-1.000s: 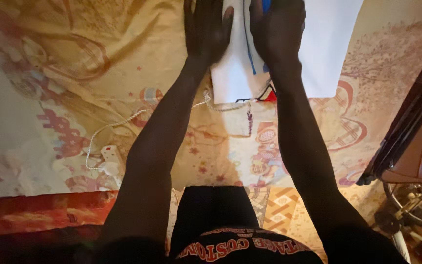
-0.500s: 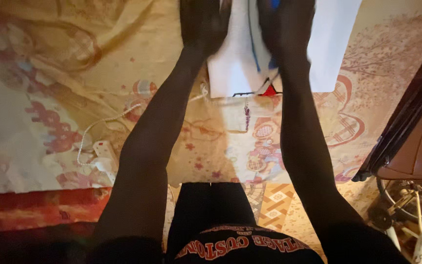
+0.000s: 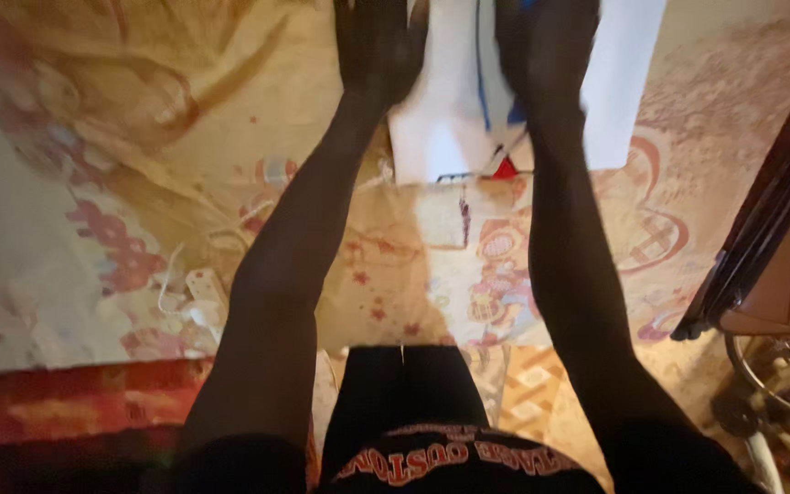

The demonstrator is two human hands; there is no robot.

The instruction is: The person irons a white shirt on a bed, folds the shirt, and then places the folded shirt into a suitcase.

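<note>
Both arms reach straight out over a bed covered by a yellow patterned sheet (image 3: 230, 110). The left hand (image 3: 378, 46) lies flat, palm down, fingers together, on the left edge of a white cloth (image 3: 441, 119) at the top of the view; its fingertips run out of the picture. The right hand (image 3: 546, 50) also presses flat on the cloth, right of a blue stripe (image 3: 481, 64) that runs down the fabric; whether its fingers are spread cannot be told, since the top edge cuts them off. The cloth rests on the sheet between and beyond the 2 hands, with a small red and black mark (image 3: 503, 169) at its near hem, just beside the right wrist. A white cord (image 3: 230, 229) trails across the sheet under the left forearm to a white power strip (image 3: 205, 291) near the bed's front edge. A brown chair (image 3: 779, 265) stands at the right, well apart from the cloth.
</note>
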